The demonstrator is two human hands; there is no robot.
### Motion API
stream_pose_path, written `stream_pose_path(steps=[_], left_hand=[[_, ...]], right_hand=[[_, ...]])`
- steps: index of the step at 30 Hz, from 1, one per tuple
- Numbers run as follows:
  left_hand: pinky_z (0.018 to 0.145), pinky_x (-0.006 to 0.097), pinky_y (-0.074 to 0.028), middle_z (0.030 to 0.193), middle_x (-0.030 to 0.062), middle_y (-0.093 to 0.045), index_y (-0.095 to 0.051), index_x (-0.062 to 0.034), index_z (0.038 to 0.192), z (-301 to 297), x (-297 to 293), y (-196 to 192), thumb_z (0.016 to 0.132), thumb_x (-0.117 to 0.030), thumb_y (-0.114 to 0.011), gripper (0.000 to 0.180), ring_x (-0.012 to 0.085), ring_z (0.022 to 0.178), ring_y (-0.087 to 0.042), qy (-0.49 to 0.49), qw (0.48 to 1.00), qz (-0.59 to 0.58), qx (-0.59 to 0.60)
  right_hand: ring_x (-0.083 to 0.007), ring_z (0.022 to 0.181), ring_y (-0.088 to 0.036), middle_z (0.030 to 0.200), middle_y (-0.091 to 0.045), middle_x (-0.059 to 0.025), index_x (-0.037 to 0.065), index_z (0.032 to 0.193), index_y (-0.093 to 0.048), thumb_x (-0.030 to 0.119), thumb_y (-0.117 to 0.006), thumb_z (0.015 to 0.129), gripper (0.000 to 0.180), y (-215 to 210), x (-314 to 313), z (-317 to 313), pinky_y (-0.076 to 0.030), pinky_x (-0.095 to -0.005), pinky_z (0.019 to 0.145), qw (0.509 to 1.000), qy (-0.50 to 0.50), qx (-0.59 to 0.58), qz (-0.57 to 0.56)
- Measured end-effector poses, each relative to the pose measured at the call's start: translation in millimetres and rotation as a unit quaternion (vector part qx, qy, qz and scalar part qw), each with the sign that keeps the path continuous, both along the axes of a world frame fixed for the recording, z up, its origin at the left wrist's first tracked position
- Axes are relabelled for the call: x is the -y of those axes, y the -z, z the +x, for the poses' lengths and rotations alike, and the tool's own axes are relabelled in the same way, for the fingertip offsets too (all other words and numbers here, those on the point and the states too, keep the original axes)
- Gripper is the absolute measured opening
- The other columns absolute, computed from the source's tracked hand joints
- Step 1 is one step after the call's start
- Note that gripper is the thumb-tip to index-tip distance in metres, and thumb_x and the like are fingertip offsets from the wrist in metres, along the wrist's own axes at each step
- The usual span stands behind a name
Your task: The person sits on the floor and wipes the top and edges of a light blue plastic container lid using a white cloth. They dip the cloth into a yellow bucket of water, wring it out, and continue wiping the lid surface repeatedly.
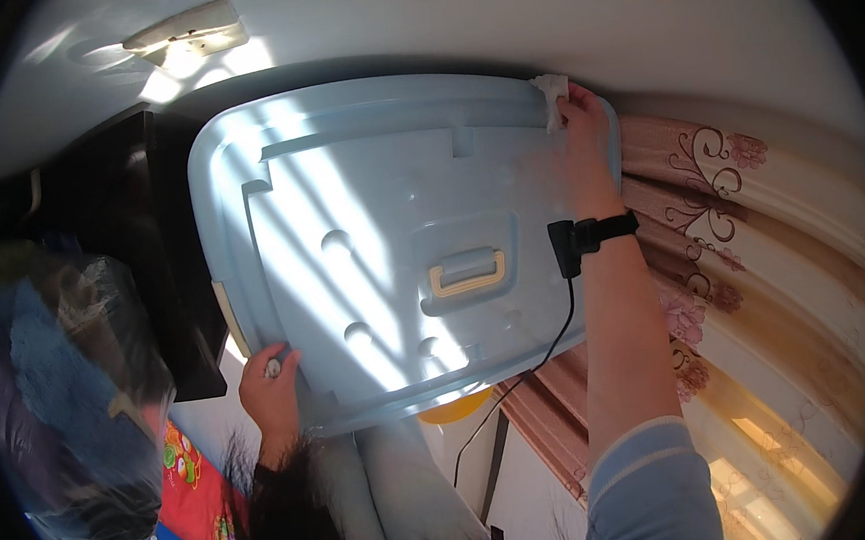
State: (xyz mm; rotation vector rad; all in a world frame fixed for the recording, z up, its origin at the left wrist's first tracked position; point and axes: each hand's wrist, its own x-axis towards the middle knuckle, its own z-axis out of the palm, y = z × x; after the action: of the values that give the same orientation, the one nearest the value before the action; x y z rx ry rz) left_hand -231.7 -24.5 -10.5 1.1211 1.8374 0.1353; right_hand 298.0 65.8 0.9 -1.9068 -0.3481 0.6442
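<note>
A large light blue plastic storage box lid (508,204) fills the middle of the view, with a cream folding handle (468,273) at its centre and a cream latch (228,319) on its left edge. My left hand (268,387) grips the near left corner, thumb on top and the other fingers mostly hidden. At the far right corner, my right hand (589,134) pinches a crumpled white wipe (551,101) against the raised rim. Whether a box body sits under the lid is hidden.
A filled clear plastic bag (90,394) stands at the left beside dark furniture (189,307). Red patterned fabric (191,477) lies below it. Flowered curtains (742,248) hang at the right. A black cable (520,379) runs from my right wrist strap. The wall rises behind the lid.
</note>
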Motion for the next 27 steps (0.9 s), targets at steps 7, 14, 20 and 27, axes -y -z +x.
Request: stream_pose_path(steps=[7,14,20,27], left_hand=[[0.087,0.035,-0.053,0.104,0.0101,-0.075,-0.077,-0.0049,0.104,4,-5,-8,0.081,-0.021,-0.085,0.029,0.0282,0.096,-0.07,0.032,0.999,-0.003,-0.038],[0.086,0.036,-0.054,0.105,0.0092,-0.074,-0.078,-0.0074,0.104,4,-3,-5,0.08,-0.023,-0.085,0.029,0.0297,0.097,-0.07,0.027,0.999,0.001,-0.036],[0.077,0.035,-0.054,0.097,0.0082,-0.073,-0.077,-0.0061,0.104,3,-3,-4,0.08,-0.022,-0.086,0.029,0.0261,0.085,-0.068,0.046,0.998,0.024,-0.035],[0.081,0.037,-0.054,0.1,0.0096,-0.073,-0.078,-0.0082,0.102,8,-7,-14,0.079,-0.023,-0.085,0.029,0.0318,0.093,-0.07,0.062,0.996,0.057,-0.037]], right_hand=[[-0.0356,0.101,-0.068,0.106,-0.07,-0.0172,0.001,0.107,-0.063,0.004,-0.061,0.095,0.012,63,-7,-92,-0.053,-0.0409,0.089,0.923,-0.179,0.33,-0.083],[-0.0197,0.1,-0.068,0.107,-0.071,-0.0107,0.001,0.114,-0.066,0.009,-0.068,0.097,0.018,21,-69,-247,-0.054,-0.0331,0.091,0.941,-0.336,0.026,-0.008],[-0.0157,0.099,-0.063,0.108,-0.064,-0.0078,0.004,0.13,-0.065,0.007,-0.059,0.098,0.033,-44,-36,-211,-0.052,-0.0313,0.09,0.972,-0.173,-0.053,0.151],[-0.0306,0.114,-0.06,0.12,-0.064,-0.0139,0.001,0.126,-0.067,0.001,-0.059,0.095,0.032,15,9,-97,-0.052,-0.0374,0.098,0.824,-0.372,0.415,-0.104]])
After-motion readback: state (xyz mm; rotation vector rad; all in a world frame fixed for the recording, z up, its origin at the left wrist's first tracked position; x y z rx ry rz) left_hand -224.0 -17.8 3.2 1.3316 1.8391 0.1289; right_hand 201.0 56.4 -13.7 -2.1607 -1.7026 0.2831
